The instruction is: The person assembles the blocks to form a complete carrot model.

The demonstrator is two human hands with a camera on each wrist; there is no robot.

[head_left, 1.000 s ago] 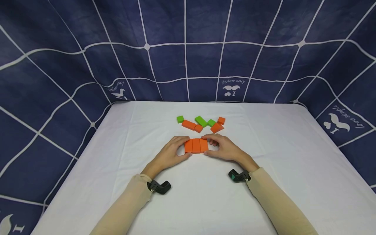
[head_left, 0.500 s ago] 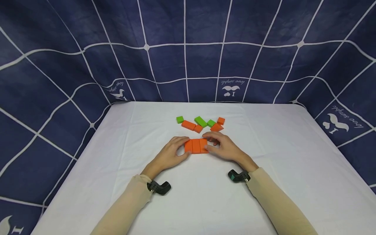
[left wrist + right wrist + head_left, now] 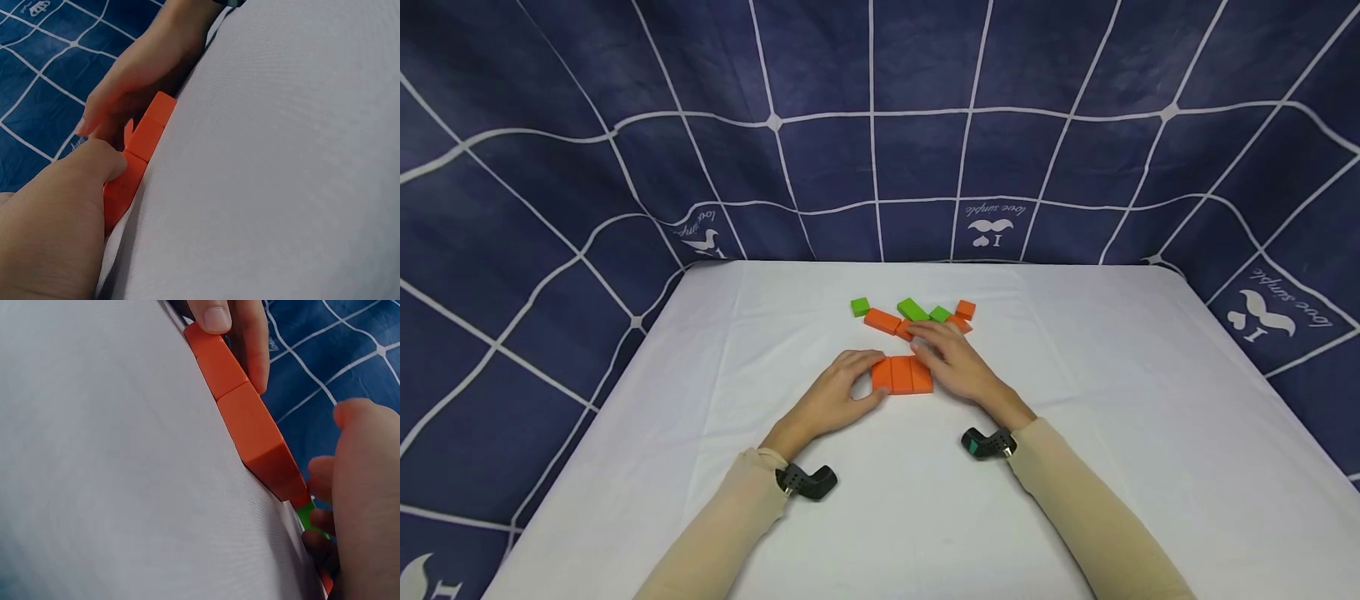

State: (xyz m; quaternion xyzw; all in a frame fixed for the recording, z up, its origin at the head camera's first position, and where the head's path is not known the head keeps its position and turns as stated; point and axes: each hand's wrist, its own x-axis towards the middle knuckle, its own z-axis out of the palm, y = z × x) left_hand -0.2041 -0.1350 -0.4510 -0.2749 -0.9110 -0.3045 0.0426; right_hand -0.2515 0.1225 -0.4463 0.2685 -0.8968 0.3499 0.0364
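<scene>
Three orange blocks [image 3: 901, 377] stand side by side in a tight row on the white cloth. My left hand [image 3: 831, 398] holds the left end of the row, thumb on the near side and fingers at the far side. In the left wrist view the left thumb [image 3: 112, 161] presses against an orange block [image 3: 123, 187]. My right hand [image 3: 958, 362] is off the row's right end and reaches past it, palm down. Its fingertips overlap a small orange block [image 3: 903, 328] in the head view; nothing shows in its grasp.
Behind the row lie a long orange block [image 3: 882, 321], a green block [image 3: 860, 307], a longer green block [image 3: 912, 309], a small green block [image 3: 939, 314] and an orange cube [image 3: 966, 310]. Another orange block [image 3: 959, 323] is partly covered by the right hand. A dark blue gridded curtain [image 3: 917, 158] borders the table.
My right hand has let go of the row's right end and moved forward and left to the loose blocks. My left hand and the row have stayed put.
</scene>
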